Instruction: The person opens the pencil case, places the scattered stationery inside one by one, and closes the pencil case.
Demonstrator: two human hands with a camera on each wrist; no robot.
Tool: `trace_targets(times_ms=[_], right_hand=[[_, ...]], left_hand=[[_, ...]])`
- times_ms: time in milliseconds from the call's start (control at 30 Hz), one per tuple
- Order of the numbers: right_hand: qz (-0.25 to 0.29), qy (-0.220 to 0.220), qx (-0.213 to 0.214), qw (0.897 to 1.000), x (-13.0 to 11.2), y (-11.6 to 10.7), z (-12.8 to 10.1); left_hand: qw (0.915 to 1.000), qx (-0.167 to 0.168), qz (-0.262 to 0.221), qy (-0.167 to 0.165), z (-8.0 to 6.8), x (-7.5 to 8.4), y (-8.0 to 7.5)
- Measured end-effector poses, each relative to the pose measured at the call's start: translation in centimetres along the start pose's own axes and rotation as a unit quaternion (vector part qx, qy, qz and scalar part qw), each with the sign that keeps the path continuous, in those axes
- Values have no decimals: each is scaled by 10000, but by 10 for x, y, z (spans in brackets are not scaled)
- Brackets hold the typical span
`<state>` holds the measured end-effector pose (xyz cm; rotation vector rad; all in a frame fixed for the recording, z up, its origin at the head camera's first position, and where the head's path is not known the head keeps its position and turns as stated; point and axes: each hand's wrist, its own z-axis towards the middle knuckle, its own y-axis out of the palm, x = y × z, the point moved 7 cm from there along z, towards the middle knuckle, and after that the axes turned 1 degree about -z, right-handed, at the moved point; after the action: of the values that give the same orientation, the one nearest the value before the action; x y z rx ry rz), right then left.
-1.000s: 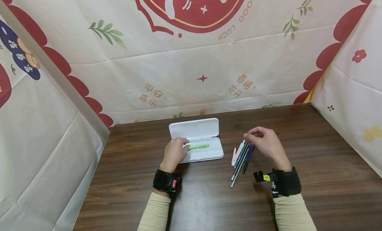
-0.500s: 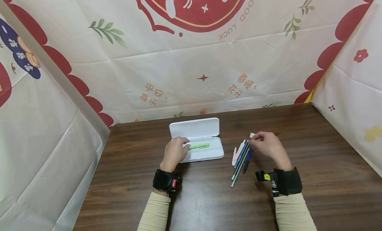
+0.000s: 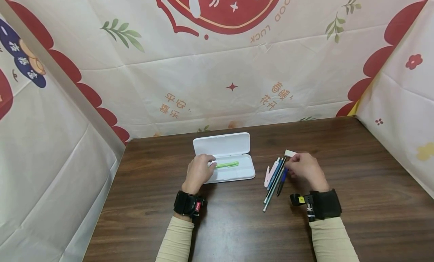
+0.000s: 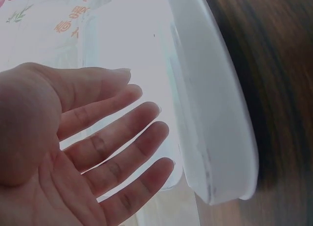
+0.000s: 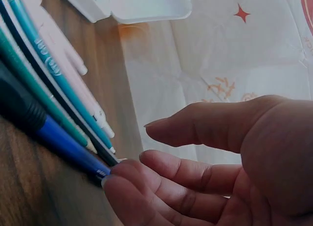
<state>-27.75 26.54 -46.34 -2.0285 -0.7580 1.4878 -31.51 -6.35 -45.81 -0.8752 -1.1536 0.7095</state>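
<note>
A white pencil case (image 3: 242,173) lies open on the table, with a green pen (image 3: 228,164) inside. My left hand (image 3: 198,173) is at the case's left end, its fingers over the pen's left tip. In the left wrist view the fingers (image 4: 139,138) are loosely spread over the pale case. My right hand (image 3: 306,171) is at the upper end of a group of pens and pencils. Its fingertips are right at the end of a blue pen (image 5: 73,145), thumb apart from the fingers. Left of this pen lie a teal pen (image 5: 54,59) and a pale pink pen (image 3: 270,174).
A white eraser (image 3: 290,153) lies just beyond my right fingers. The wooden table (image 3: 230,224) ends at the back against a printed cloth (image 3: 210,73). More cloth hangs at the left and right sides. Each wrist wears a black strap with a camera.
My right hand has come back towards me from the top of the pens, uncovering the white eraser, and is now beside the blue pen. The left hand has barely moved.
</note>
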Motion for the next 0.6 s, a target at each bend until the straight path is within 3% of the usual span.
trace_targets(times_ms=[600], right_hand=[[-118,155,86,9998,5,10,6]], left_hand=[[10000,48,-75,18,-1,3,-5]])
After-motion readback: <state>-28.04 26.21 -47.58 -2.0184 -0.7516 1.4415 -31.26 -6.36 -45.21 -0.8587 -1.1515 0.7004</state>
